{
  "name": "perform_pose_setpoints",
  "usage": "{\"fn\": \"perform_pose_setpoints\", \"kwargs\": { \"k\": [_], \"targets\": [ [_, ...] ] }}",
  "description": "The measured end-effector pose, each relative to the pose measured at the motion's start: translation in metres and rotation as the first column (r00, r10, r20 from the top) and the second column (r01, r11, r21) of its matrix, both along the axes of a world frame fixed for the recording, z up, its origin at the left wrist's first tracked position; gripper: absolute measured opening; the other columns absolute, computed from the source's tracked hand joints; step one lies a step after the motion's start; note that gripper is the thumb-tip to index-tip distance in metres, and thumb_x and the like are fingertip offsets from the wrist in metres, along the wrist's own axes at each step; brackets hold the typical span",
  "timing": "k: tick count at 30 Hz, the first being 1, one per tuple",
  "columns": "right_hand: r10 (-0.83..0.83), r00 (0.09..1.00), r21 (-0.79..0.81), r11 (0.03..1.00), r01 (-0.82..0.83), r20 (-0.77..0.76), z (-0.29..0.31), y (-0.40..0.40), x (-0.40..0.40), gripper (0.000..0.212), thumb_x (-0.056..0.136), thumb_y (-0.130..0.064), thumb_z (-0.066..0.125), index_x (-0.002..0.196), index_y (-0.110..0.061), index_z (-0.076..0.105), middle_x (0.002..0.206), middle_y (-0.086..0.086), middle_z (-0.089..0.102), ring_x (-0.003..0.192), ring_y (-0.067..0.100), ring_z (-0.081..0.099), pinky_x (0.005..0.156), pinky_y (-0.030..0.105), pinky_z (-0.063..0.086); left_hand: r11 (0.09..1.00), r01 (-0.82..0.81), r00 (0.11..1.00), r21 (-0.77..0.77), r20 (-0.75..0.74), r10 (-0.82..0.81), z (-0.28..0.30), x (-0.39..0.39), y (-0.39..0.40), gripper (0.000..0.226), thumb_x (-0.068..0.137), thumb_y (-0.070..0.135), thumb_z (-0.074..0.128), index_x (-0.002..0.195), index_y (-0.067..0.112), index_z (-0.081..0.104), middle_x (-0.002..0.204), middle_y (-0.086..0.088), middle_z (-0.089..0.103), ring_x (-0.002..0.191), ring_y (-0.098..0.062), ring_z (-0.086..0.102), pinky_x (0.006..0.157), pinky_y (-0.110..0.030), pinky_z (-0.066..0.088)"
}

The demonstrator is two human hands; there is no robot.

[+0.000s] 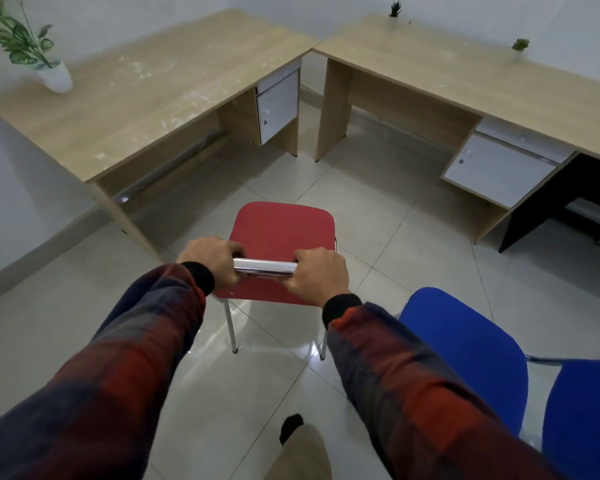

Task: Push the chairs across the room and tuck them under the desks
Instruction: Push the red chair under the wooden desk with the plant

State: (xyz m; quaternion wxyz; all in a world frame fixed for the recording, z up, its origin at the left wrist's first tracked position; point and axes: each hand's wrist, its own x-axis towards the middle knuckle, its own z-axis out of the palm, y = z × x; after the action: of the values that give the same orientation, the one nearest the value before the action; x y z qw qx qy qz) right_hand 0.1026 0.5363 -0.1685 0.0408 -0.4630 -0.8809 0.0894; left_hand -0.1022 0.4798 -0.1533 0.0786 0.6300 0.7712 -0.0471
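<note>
left hand (212, 259), right hand (317, 271): gripping red chair (283, 230) bar | desks (146, 95) ahead

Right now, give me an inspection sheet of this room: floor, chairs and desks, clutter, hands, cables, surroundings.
Surface: glossy tiled floor, bare between chair and desks.
Job's things: red chair on open floor, not yet tucked; blue chair at the right, also untucked; left desk and right desk meet in the corner, kneeholes free.
Clutter: potted plant on left desk; two small plants on right desk.
Grippers: left hand and right hand both grip the chrome bar atop the red chair's back, fingers wrapped around it.
Cables: nothing seen.
Surroundings: white walls; black furniture at far right.
</note>
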Motion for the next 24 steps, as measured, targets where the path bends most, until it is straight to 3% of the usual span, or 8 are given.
{"fn": "perform_pose_setpoints", "kwargs": {
  "k": [2, 5, 10, 14, 18, 24],
  "targets": [
    [-0.003, 1.000, 0.017, 1.000, 0.003, 0.001, -0.001, 0.021, 0.008, 0.044, 0.081, -0.067, 0.060, 0.076, -0.024, 0.053, 0.069, -0.004, 0.053, 0.068, 0.026, 0.057, 0.061, 0.031, 0.039, 1.000, -0.020, 0.999, 0.020, 0.032, 0.020, -0.001, 0.011, 0.014, 0.026, 0.077, 0.043, 0.062, 0.101, 0.035, 0.067, 0.081, 0.011, 0.066, 0.072, -0.016, 0.057, 0.066, -0.026, 0.046],
    [-0.007, 1.000, -0.006, 1.000, 0.007, -0.006, -0.002, 0.041, 0.016, 0.044, 0.078, -0.067, 0.061, 0.076, -0.023, 0.055, 0.070, -0.006, 0.057, 0.067, 0.023, 0.055, 0.061, 0.031, 0.042, 0.999, -0.030, 0.999, 0.033, 0.047, 0.028, -0.003, 0.022, 0.030, 0.025, 0.075, 0.043, 0.062, 0.098, 0.034, 0.068, 0.077, 0.011, 0.063, 0.069, -0.015, 0.056, 0.063, -0.025, 0.043],
    [0.020, 1.000, -0.168, 0.986, -0.022, -0.011, 0.000, 0.050, 0.014, 0.055, 0.073, -0.072, 0.062, 0.106, -0.029, 0.068, 0.097, -0.005, 0.065, 0.088, 0.020, 0.063, 0.071, 0.030, 0.046, 0.999, -0.042, 0.997, -0.020, 0.062, 0.043, -0.005, 0.022, 0.034, 0.028, 0.076, 0.050, 0.063, 0.098, 0.033, 0.067, 0.080, 0.012, 0.065, 0.072, -0.012, 0.059, 0.061, -0.024, 0.042],
    [0.070, 0.998, -0.210, 0.976, -0.067, 0.008, 0.004, 0.056, 0.018, 0.058, 0.070, -0.078, 0.061, 0.096, -0.028, 0.072, 0.082, -0.005, 0.069, 0.077, 0.021, 0.065, 0.068, 0.030, 0.050, 0.997, -0.060, 0.997, -0.040, 0.041, 0.062, -0.003, 0.025, 0.037, 0.031, 0.075, 0.050, 0.061, 0.100, 0.032, 0.067, 0.085, 0.012, 0.066, 0.073, -0.013, 0.057, 0.061, -0.024, 0.040],
    [0.088, 0.995, -0.194, 0.976, -0.096, -0.045, 0.002, 0.054, 0.029, 0.068, 0.065, -0.090, 0.052, 0.077, -0.025, 0.063, 0.070, -0.004, 0.064, 0.068, 0.022, 0.062, 0.066, 0.036, 0.054, 0.989, -0.124, 0.992, -0.083, 0.017, 0.125, 0.000, 0.036, 0.034, 0.037, 0.074, 0.059, 0.058, 0.097, 0.031, 0.068, 0.081, 0.012, 0.065, 0.073, -0.014, 0.059, 0.062, -0.025, 0.041],
    [0.143, 0.985, -0.203, 0.966, -0.160, -0.097, 0.010, 0.054, 0.047, 0.071, 0.068, -0.092, 0.047, 0.072, -0.023, 0.064, 0.064, -0.005, 0.060, 0.062, 0.019, 0.059, 0.055, 0.031, 0.044, 0.973, -0.207, 0.973, -0.100, 0.083, 0.215, 0.001, 0.055, 0.021, 0.055, 0.068, 0.075, 0.055, 0.097, 0.030, 0.068, 0.083, 0.009, 0.068, 0.075, -0.015, 0.062, 0.067, -0.027, 0.050]
  ]
}}
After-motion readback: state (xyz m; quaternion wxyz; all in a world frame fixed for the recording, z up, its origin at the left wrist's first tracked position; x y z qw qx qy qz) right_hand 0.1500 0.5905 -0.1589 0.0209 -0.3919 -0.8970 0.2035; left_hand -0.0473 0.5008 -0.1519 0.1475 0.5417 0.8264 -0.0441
